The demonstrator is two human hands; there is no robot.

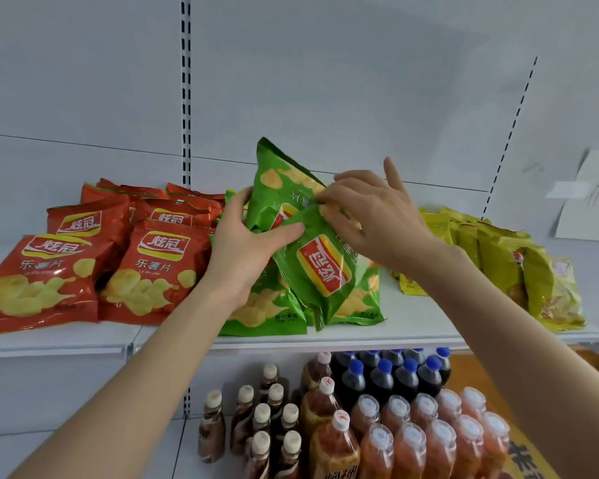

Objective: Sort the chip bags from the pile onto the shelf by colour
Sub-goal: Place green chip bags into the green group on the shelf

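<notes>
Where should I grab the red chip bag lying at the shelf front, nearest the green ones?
Probably pinch the red foil chip bag by its flat lower seam, coming from the white shelf's front edge. It lies face up and puffed, flanked by a second red bag on one side and the left hand gripping green foil bags on the other.

On the shelf (412, 335) before me, one group of chip bags (59, 271) lies at the left, a pile (267, 305) sits in the middle, and another group (519, 267) lies at the right, apart from it. My left hand (246, 250) and right hand (370, 216) grip the raised bags (322, 267) above the pile, one hand on each side. Bottles (388, 426) stand on the lower shelf (66, 454), near me and to the right.
</notes>
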